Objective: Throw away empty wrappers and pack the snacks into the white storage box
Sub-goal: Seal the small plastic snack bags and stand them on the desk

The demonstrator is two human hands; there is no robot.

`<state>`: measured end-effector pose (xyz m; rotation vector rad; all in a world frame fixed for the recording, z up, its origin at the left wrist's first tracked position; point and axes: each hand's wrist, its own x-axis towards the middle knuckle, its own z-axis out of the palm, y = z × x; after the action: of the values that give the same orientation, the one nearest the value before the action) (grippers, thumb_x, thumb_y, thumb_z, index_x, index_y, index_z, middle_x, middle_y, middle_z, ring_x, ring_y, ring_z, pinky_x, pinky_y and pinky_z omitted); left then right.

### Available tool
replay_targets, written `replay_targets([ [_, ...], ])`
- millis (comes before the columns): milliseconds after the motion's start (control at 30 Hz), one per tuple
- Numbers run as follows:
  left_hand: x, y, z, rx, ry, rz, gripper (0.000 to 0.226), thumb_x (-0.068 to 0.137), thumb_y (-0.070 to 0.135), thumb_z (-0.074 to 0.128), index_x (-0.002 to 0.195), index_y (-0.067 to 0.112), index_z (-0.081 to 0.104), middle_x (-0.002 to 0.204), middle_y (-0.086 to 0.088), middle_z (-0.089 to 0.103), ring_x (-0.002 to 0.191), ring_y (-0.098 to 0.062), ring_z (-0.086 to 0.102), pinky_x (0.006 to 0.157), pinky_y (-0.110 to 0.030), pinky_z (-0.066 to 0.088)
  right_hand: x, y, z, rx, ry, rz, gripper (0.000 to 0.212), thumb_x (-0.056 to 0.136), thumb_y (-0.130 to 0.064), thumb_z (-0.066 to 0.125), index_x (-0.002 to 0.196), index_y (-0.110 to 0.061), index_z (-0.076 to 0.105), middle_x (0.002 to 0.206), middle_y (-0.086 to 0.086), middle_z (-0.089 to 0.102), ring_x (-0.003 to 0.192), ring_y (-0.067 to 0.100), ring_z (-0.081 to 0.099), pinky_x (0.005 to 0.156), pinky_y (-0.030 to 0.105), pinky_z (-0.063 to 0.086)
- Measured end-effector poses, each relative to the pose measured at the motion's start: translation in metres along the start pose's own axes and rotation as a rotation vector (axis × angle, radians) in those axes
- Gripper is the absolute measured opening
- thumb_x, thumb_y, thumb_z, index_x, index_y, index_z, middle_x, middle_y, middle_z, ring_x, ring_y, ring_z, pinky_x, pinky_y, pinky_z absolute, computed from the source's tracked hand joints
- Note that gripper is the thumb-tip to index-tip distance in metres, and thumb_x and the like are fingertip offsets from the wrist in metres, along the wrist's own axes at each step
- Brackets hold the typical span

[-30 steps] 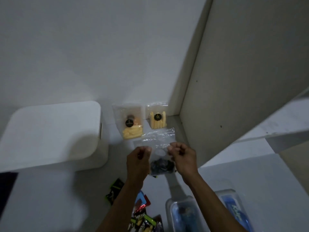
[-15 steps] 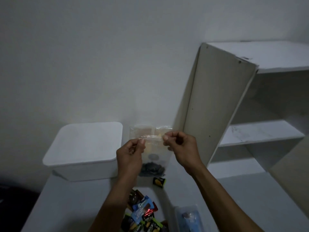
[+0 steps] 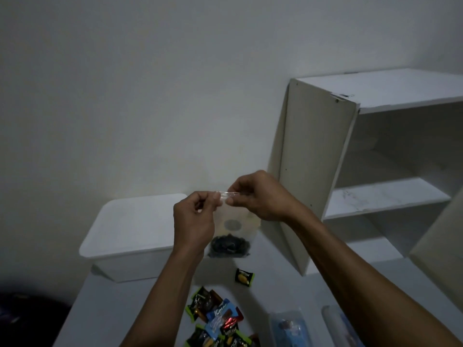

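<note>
A clear zip bag (image 3: 233,229) with dark snack pieces at its bottom hangs in the air in front of me. My left hand (image 3: 194,222) pinches the left end of its top strip and my right hand (image 3: 260,196) pinches the right end. The white storage box (image 3: 132,236) stands behind and to the left, with its lid on. Below the bag, a small dark and green candy packet (image 3: 244,277) lies alone on the white table (image 3: 120,311). A pile of small colourful snack packets (image 3: 215,319) lies nearer to me, partly hidden by my left forearm.
A white open shelf unit (image 3: 375,171) stands at the right, its side panel close to my right hand. Two clear packs with blue contents (image 3: 288,326) lie at the bottom right of the table. The left table edge drops to a dark floor.
My view has tilted up, so the shelf unit and wall now show. Both hands have lifted the clear bag higher; it now hides the two yellow snack bags at the wall.
</note>
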<state>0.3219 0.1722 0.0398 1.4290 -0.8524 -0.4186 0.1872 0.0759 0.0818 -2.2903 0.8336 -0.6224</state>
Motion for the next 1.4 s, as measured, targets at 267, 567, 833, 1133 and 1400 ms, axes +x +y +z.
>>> replay_targets([
  [267, 0.0, 0.004, -0.007, -0.054, 0.024, -0.038, 0.011, 0.088, 0.021, 0.07, 0.078, 0.017, 0.074, 0.076, 0.002, 0.072, 0.072, -0.002, 0.063, 0.064, -0.009, 0.048, 0.012, -0.021, -0.003, -0.148, -0.066, -0.048, 0.014, 0.091, -0.033, 0.068, 0.095, -0.02, 0.071, 0.093, -0.006, 0.072, 0.086, 0.01, 0.067, 0.082, 0.039, 0.058],
  [567, -0.004, 0.005, -0.022, -0.09, 0.032, -0.063, 0.01, 0.086, 0.021, 0.071, 0.077, 0.017, 0.074, 0.074, 0.004, 0.072, 0.072, -0.002, 0.064, 0.063, -0.007, 0.047, 0.007, -0.034, 0.007, -0.141, -0.098, -0.065, 0.008, 0.093, -0.029, 0.067, 0.087, -0.024, 0.066, 0.088, -0.011, 0.067, 0.086, 0.008, 0.063, 0.076, 0.03, 0.052],
  [833, -0.007, 0.011, -0.038, -0.129, 0.006, -0.054, 0.009, 0.087, 0.017, 0.07, 0.08, 0.014, 0.073, 0.074, 0.001, 0.07, 0.064, 0.001, 0.059, 0.058, -0.008, 0.045, 0.002, -0.042, 0.003, -0.169, -0.089, -0.063, 0.008, 0.091, -0.028, 0.07, 0.086, -0.023, 0.068, 0.084, -0.012, 0.066, 0.083, 0.005, 0.062, 0.072, 0.024, 0.046],
  [1133, -0.008, 0.01, -0.049, -0.083, -0.027, 0.003, 0.009, 0.085, 0.017, 0.072, 0.078, 0.023, 0.072, 0.082, -0.002, 0.073, 0.081, -0.013, 0.065, 0.073, -0.019, 0.052, -0.004, -0.049, 0.006, -0.115, -0.082, -0.064, 0.007, 0.09, -0.028, 0.07, 0.089, -0.021, 0.07, 0.086, -0.008, 0.069, 0.08, 0.001, 0.06, 0.065, 0.017, 0.042],
  [1400, -0.007, 0.008, -0.054, -0.086, -0.029, 0.035, 0.01, 0.085, 0.015, 0.072, 0.077, 0.02, 0.072, 0.08, -0.005, 0.072, 0.078, -0.011, 0.064, 0.071, -0.016, 0.052, -0.007, -0.044, 0.002, -0.102, -0.073, -0.064, 0.006, 0.087, -0.029, 0.073, 0.084, -0.025, 0.07, 0.083, -0.014, 0.069, 0.074, -0.005, 0.058, 0.066, 0.018, 0.041],
])
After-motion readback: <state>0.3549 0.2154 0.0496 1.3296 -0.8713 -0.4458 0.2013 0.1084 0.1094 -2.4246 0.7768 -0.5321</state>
